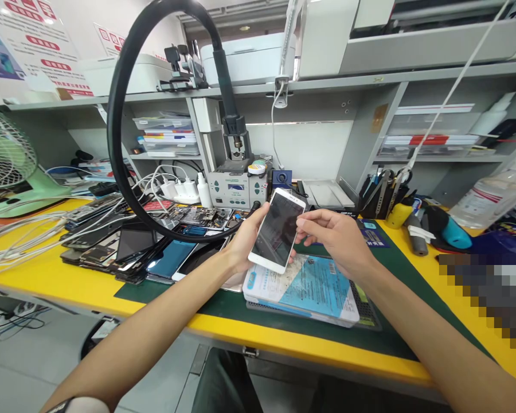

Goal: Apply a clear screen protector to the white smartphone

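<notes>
In the middle of the head view a white smartphone (276,226) is tilted with its dark screen facing up. My left hand (245,238) is wrapped round its left side and back, with fingertips showing at the lower right edge. My right hand (333,232) is closed in a pinch, its fingertips right at the phone's right edge. Whether anything small sits between those fingers is hidden. Below the phone lies a blue and white package (309,289) on the green mat (232,310).
Phones and phone parts (124,246) are piled on the left, near a thick black hose (116,126) looping over the bench. A soldering-type station (236,186) stands behind. Tools in a holder (380,192) and a clear bottle (490,195) stand right; a green fan (12,155) stands left.
</notes>
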The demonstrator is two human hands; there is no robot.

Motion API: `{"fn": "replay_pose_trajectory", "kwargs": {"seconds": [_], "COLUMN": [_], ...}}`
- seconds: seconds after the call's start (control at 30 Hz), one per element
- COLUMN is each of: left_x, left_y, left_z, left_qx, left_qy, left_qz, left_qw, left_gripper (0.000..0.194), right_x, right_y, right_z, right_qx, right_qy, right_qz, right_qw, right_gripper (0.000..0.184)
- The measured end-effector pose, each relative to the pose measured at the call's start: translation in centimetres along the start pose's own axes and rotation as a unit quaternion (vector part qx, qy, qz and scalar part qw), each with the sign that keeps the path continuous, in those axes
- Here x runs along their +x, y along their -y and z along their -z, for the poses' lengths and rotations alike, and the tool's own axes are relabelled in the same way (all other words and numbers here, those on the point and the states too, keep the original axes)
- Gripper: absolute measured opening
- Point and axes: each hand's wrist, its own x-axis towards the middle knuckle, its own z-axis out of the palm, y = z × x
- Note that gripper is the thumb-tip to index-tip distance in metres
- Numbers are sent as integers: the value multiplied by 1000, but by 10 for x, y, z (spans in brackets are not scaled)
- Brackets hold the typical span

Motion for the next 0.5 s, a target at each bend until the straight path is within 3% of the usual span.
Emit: {"fn": "replay_pose_trajectory", "kwargs": {"seconds": [0.5], "left_x": [0], "left_y": [2], "left_z": [4], "left_qx": [18], "left_qy": [0], "left_qz": [9], "left_qw": [1000], "left_gripper": [74], "right_x": [-1], "right_y": [3], "right_z": [-1], "right_qx": [21], "right_qy": [-3], "right_qz": [-22], "right_qw": [1000], "right_gripper": [30]}}
